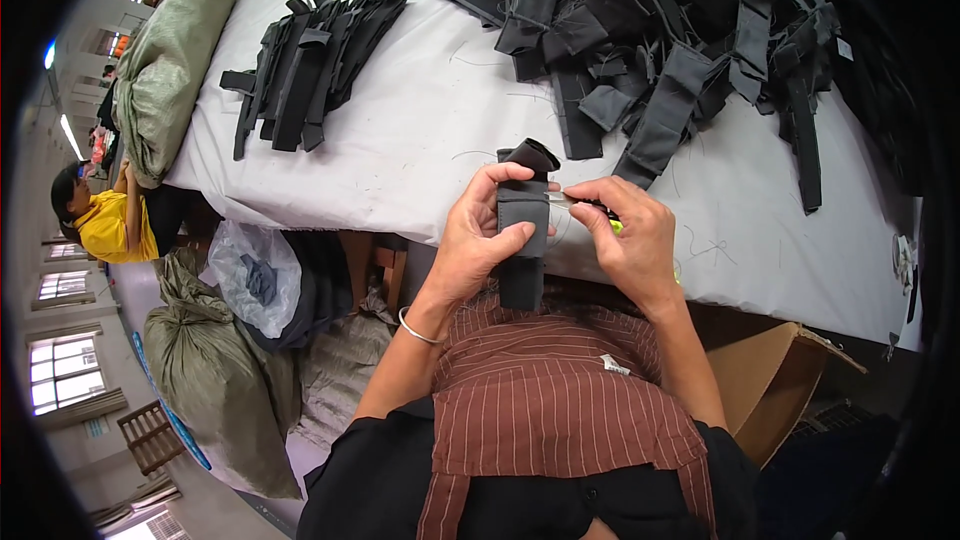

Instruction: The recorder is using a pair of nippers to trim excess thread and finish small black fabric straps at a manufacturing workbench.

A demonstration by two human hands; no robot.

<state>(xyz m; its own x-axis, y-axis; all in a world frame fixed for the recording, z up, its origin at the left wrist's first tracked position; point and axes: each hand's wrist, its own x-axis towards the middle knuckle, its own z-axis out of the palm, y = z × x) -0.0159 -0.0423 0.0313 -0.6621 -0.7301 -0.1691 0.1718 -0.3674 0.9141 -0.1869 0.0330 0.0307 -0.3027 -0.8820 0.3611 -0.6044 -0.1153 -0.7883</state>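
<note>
One black fabric strip [523, 208], long axis twelve-to-six, sits pinched by the left hand [474, 232] at the near edge of the counter [390, 165], nine o'clock from the right hand [640, 235], whose grip pinches a small dark tool [598, 206].

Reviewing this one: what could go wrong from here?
The slim tool in the right hand points toward the left hand, so it might nick a finger or the black fabric piece. That piece's lower end shows past the white-covered table's near edge, so a loosened grip might drop it.
</note>
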